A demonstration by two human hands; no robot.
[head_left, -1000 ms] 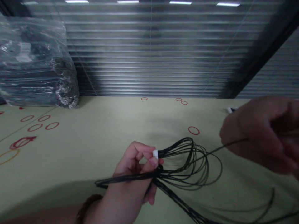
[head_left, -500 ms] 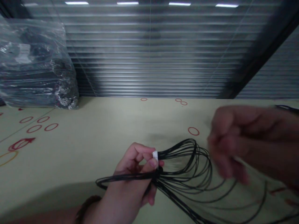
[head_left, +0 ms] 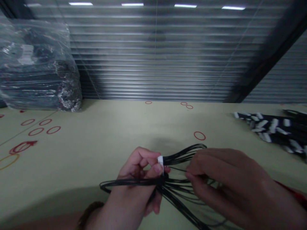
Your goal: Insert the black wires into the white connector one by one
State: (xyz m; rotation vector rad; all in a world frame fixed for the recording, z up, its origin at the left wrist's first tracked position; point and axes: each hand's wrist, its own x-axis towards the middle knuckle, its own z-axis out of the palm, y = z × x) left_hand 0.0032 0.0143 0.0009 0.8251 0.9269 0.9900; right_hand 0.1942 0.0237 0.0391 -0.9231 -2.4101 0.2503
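Observation:
My left hand is closed around a looped bundle of thin black wires, its thumb and forefinger pinching the small white connector at the bundle's end. My right hand has come in just right of the connector, over the wire loops, with its fingers curled and pinched on the black wires. The loops fan out under that hand and are partly hidden by it. One flat loop sticks out to the left of my left hand.
A pale green table with red drawn rings carries everything. A pile of more black wire sets with white connectors lies at the right. A clear plastic bag of dark goods stands at the back left, before slatted blinds.
My right hand has swung down and left from the right side onto the wire loops beside the connector. The left hand has kept its grip. The pile at the right is now uncovered.

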